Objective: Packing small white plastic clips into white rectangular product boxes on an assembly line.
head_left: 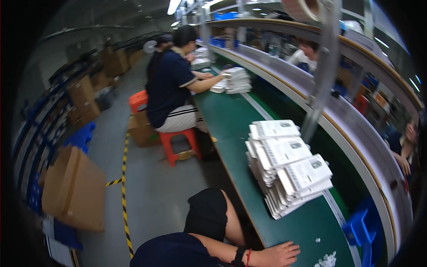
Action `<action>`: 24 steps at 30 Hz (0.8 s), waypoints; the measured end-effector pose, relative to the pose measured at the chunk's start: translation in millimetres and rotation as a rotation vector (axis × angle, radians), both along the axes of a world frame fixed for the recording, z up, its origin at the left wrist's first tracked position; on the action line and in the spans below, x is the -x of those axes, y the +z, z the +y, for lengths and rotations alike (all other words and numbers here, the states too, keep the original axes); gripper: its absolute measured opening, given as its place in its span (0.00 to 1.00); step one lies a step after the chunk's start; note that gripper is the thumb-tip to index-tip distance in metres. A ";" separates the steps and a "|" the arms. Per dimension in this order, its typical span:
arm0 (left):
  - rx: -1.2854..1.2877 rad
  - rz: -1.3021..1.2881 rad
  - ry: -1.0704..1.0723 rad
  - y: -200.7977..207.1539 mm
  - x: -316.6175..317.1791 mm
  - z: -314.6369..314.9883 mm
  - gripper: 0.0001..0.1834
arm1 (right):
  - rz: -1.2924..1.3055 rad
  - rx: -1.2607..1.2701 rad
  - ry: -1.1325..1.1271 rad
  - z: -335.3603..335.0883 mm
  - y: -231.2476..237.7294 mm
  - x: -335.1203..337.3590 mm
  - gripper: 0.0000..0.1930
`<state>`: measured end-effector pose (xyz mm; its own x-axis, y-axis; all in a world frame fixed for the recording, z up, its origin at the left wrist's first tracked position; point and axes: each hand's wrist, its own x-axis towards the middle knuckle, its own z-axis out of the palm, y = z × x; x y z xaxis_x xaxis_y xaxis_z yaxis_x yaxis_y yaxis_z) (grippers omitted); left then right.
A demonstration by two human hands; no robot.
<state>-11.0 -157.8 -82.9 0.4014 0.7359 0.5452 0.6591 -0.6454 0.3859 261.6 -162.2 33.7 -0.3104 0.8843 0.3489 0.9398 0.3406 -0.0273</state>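
Note:
My left hand (pixel 278 254) lies flat, palm down, on the green work table (pixel 235 147) near its edge, with its fingers outstretched and nothing in it. A black band and a red string circle the wrist. To its right is a small heap of clear or white little pieces (pixel 326 260), too small to make out. One more small white piece (pixel 317 240) lies apart from them. Beyond my hand stand stacks of flat white printed packages (pixel 291 171), leaning unevenly against each other. My right hand is out of view.
A co-worker (pixel 171 84) sits on a red stool (pixel 180 144), hands at another white stack (pixel 238 80). A blue bin (pixel 358 227) stands right of the table, below a long shelf rail (pixel 356 147). Large cardboard boxes (pixel 75 189) and yellow-black floor tape (pixel 124 200) are left.

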 end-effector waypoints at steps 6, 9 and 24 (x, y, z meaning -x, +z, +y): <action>-0.013 0.003 0.012 1.9 -1.4 -0.1 0.19 | 0.050 -0.275 -0.342 -34.8 -81.5 -74.6 0.20; -0.060 -0.040 0.034 -0.4 -1.3 2.3 0.18 | 0.055 -0.324 -0.370 -32.4 -83.9 -74.4 0.19; -0.074 0.031 -0.005 -7.9 12.1 -5.5 0.20 | 0.139 -0.570 -0.423 -35.7 -109.7 -97.7 0.16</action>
